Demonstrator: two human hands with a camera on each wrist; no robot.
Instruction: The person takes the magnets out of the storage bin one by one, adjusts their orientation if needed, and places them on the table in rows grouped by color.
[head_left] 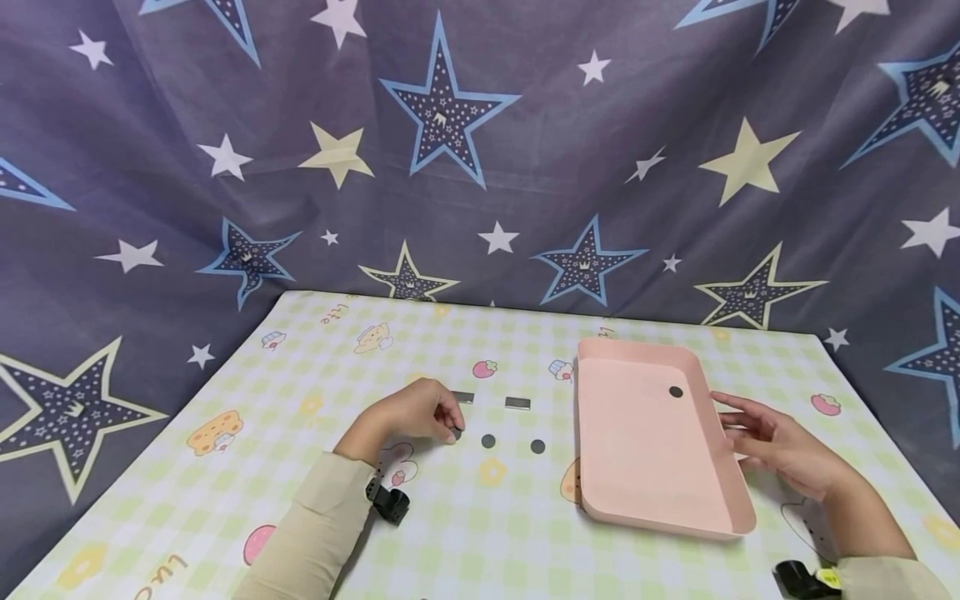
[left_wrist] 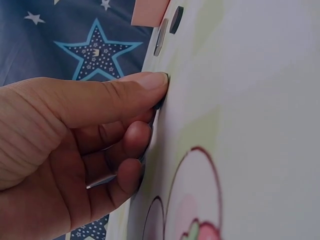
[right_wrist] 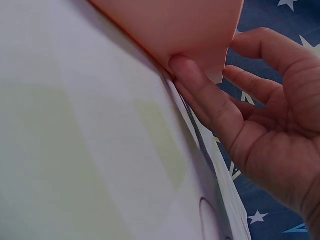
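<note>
My left hand (head_left: 416, 411) is low over the table and pinches a small dark disc (head_left: 457, 432) between thumb and fingertips. In the left wrist view the thumb covers most of that disc. Two similar dark round discs (head_left: 488, 441) lie in a row to the right of it. Behind them lie two small dark rectangular pieces (head_left: 517, 403), one partly behind the left fingers. My right hand (head_left: 787, 450) rests its extended fingers against the outer right wall of a shallow pink tray (head_left: 652, 467). One dark disc (head_left: 676, 392) lies inside the tray, toward its far right corner.
A green-and-white checked cloth (head_left: 300, 467) with cartoon prints covers the table. Behind the far edge hangs a dark blue curtain (head_left: 495, 200) patterned with stars. Black wrist cameras sit on the left wrist (head_left: 387, 500) and the right wrist (head_left: 806, 579).
</note>
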